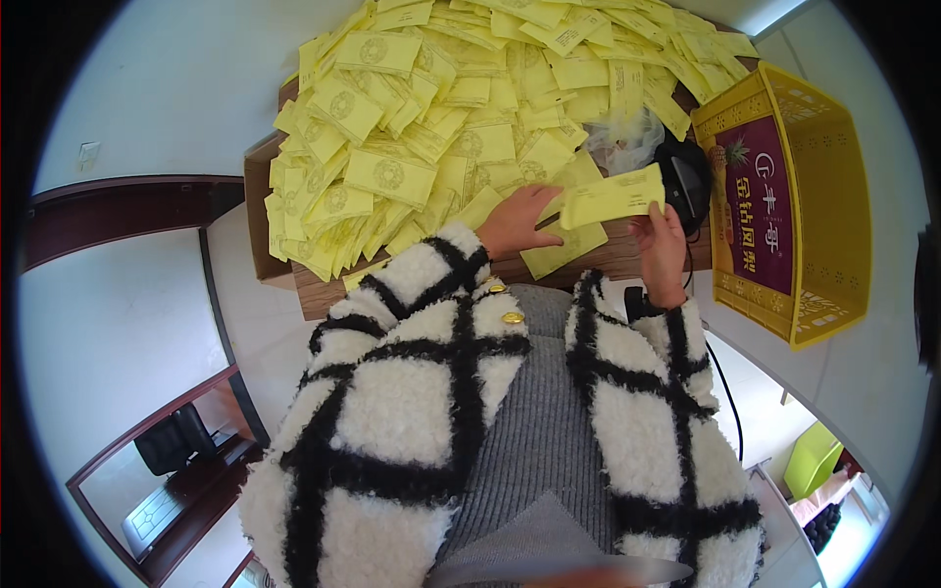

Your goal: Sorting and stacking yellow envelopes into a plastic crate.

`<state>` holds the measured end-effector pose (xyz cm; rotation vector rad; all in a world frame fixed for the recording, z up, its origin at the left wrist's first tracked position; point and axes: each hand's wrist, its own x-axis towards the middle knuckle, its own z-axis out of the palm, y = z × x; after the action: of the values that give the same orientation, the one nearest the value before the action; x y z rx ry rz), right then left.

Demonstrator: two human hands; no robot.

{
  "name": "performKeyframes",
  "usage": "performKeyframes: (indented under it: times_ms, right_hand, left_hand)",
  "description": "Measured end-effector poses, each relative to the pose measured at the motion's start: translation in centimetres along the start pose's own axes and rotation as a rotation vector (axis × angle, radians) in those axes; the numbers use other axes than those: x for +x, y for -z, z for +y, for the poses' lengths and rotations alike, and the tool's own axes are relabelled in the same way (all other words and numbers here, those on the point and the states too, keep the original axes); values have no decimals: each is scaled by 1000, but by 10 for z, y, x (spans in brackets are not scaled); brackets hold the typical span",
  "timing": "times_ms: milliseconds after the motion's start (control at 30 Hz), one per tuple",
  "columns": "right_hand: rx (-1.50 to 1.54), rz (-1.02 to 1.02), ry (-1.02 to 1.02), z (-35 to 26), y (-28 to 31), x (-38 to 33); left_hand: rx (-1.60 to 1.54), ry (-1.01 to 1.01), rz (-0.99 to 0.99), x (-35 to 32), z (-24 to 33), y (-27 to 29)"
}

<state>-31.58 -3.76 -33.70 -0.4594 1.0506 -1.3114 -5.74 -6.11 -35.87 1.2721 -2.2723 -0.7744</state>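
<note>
My right hand (665, 253) pinches the right end of a flat yellow packet (613, 200), holding it up near the table's front edge. Close to the packet's left end is my left hand (518, 221), its fingers stretched out and its thumb apart, with nothing seen in it. Another yellow packet (566, 252) lies partly under the raised one. Beyond both hands, a large heap of similar yellow packets (421, 137) with dark printing spreads across the table.
A yellow plastic crate (818, 108) with a purple panel stands at the right. Beside it are a black rounded device (689, 183) with a cable and a clear plastic bag (630, 142). A cardboard box (263, 211) edges the heap's left side. Wooden tabletop (627, 257) shows in front.
</note>
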Motion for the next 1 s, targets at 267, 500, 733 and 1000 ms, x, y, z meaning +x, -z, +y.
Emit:
performKeyframes:
  times_ms: [267, 500, 733, 1000]
  right_hand:
    - [102, -133, -251, 21, -20, 12]
    - [-607, 40, -11, 58, 2, 30]
    - [-483, -241, -122, 90, 29, 49]
    - [-536, -180, 52, 110, 47, 64]
  left_hand:
    - [-212, 111, -58, -3, -2, 18]
    - [-816, 586, -250, -24, -25, 2]
    - [-876, 695, -352, -23, -25, 2]
    - [-819, 812, -171, -30, -38, -4]
